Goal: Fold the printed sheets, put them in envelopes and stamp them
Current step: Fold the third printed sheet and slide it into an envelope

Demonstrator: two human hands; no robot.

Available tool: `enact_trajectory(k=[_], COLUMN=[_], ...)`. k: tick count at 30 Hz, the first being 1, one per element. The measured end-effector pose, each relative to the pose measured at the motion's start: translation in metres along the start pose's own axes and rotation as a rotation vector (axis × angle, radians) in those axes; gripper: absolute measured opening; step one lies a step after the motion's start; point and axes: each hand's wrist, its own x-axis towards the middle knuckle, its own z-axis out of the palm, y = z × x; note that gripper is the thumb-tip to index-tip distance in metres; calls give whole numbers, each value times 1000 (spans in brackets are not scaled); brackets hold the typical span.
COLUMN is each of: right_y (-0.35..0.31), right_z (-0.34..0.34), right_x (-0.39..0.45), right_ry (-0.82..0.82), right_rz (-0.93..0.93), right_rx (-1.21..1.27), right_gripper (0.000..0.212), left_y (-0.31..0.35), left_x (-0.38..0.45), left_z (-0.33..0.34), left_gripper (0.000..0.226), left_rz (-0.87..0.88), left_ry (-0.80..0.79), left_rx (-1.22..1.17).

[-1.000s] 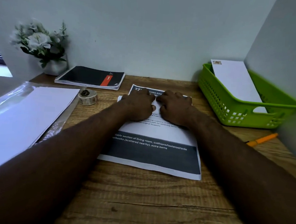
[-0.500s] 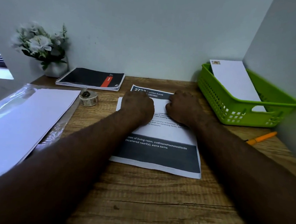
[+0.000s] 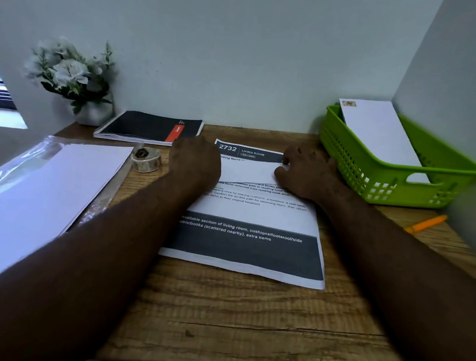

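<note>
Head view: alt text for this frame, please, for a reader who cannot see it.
Both hands, left hand and right hand, press a partly folded printed sheet flat on a wooden desk. A stamped envelope leans in a green basket at right.

Take the sheet (image 3: 252, 215) at mid-desk as the landmark. Nearer than it, bare wood desk (image 3: 249, 322) runs to the front edge, flanked only by the two forearms. Left of the sheet, a tape roll (image 3: 146, 160) sits just beside the left hand (image 3: 194, 161), and beyond it a plastic-wrapped paper stack (image 3: 41, 194) fills that side. Behind the sheet, a notebook (image 3: 150, 127) lies near the wall, a flower pot (image 3: 92, 113) in the corner left of it — a narrow strip of wood shows between sheet and wall. Right of the sheet, a green basket (image 3: 395, 174) holding an envelope (image 3: 378, 131) stands just beside the right hand (image 3: 308, 171) against the side wall; a pen (image 3: 425, 224) lies nearer, with bare wood around it.
</note>
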Motion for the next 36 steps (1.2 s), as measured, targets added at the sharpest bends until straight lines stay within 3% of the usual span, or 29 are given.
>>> enact_trajectory(k=[3,7,13,19,24,26,29,32,34,36], right_y=[4,10,7,8,13,16,18,13,10,9], right_z=[-2,-7,-7,-6,-7,-5,-3,-10,-16,-19], right_x=[5,7,8,9,11,11,10,8,7,6], right_ry=[-36,37,-18,-17,-74,-60,32,390,627,622], right_rz=[-7,-3,0,-92,-100,-133,-218,-226,-261,-311], right_rx=[54,215,577,488,451,437,420,468,391,340], right_gripper=[30,22,7,3,24,30,37,28,13,10], left_y=[-2,-6,-10,-10,-13,-14,-14,-14,-13,-13], left_x=[8,13,12,13,16,18,17,15,12,10], left_z=[11,14,14,17,12,13,9,0,-5,-5], left_gripper=[34,40,30,27,31,20,3,10,8,8], left_rz=[27,-27,-66,-59,-52,-47,3,116,127,173], left_ry=[-56,-173,-150,-136,-173,-107,189,538,654,652], left_rx=[-215,-328,-417,-457,-456,-500,-666,-686,-608,-538])
